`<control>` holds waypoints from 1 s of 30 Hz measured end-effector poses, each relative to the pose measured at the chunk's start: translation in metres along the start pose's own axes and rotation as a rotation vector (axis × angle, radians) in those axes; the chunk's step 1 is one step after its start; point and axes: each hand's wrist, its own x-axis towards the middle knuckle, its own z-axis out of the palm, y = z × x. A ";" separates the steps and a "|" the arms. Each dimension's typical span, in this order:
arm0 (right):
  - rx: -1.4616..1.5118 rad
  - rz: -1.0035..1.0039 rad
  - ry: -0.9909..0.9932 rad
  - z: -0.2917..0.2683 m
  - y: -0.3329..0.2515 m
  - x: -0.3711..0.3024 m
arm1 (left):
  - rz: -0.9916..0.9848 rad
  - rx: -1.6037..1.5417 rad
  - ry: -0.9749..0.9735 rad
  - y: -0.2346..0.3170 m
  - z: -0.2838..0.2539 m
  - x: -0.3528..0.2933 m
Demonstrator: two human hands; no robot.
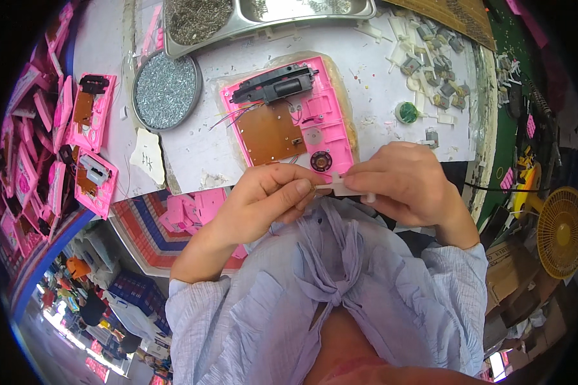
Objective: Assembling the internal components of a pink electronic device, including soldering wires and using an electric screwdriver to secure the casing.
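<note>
Close to my body, at the table's front edge, my right hand is closed on a small white plastic part. My left hand meets it from the other side, its thumb and fingers pinched at the part's left end. Whatever lies between those left fingertips is too small to make out. Just beyond my hands a pink plastic housing lies with its inside up. It carries a brown circuit board, a black mechanism along its far side and a round speaker. Thin wires stick out at its left.
A round dish of screws stands left of the housing. Beyond it is a metal tray of small metal parts. White parts with small motors lie at the far right, near a green-topped round container. Pink housings are heaped at left.
</note>
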 end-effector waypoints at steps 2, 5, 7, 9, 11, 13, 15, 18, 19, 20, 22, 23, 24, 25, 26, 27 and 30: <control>-0.013 -0.029 -0.010 0.006 0.002 0.001 | -0.019 -0.042 0.004 -0.002 0.002 0.002; -0.003 -0.026 -0.001 0.011 0.005 -0.002 | -0.049 -0.039 0.017 -0.002 0.006 0.007; 0.140 0.073 -0.004 0.008 0.010 -0.008 | -0.048 0.147 0.070 0.017 0.012 0.006; 0.378 0.213 0.074 0.007 0.015 -0.017 | 0.167 0.563 0.171 0.026 0.011 0.015; 0.698 0.365 0.208 0.009 0.016 -0.028 | 0.599 1.200 0.323 0.031 0.002 0.041; 0.970 0.451 0.311 0.009 0.018 -0.035 | 0.668 1.431 0.361 0.028 0.007 0.059; 1.087 0.479 0.371 0.007 0.020 -0.039 | 0.653 1.669 0.369 0.021 0.010 0.068; 0.952 0.470 0.433 0.007 0.024 -0.042 | 0.553 1.724 0.343 0.018 0.008 0.072; 0.830 0.467 0.447 0.008 0.025 -0.040 | 0.532 1.717 0.345 0.017 0.007 0.073; 0.707 0.462 0.457 0.009 0.026 -0.039 | 0.554 1.672 0.356 0.016 0.006 0.075; 0.417 0.427 0.383 0.007 0.031 -0.037 | 0.591 1.581 0.385 0.016 0.003 0.076; 0.275 0.405 0.341 0.006 0.032 -0.035 | 0.590 1.506 0.393 0.017 0.003 0.075; 0.261 0.389 0.358 0.007 0.034 -0.034 | 0.590 1.431 0.402 0.017 0.003 0.072; 0.247 0.377 0.378 0.012 0.036 -0.034 | 0.588 1.356 0.404 0.016 0.003 0.070; 0.232 0.365 0.397 0.014 0.037 -0.034 | 0.617 1.354 0.410 0.017 0.002 0.067; 0.183 0.352 0.371 0.013 0.037 -0.033 | 0.646 1.352 0.417 0.019 0.001 0.064; 0.089 0.298 0.289 0.008 0.038 -0.027 | 0.761 1.324 0.480 0.014 -0.007 0.051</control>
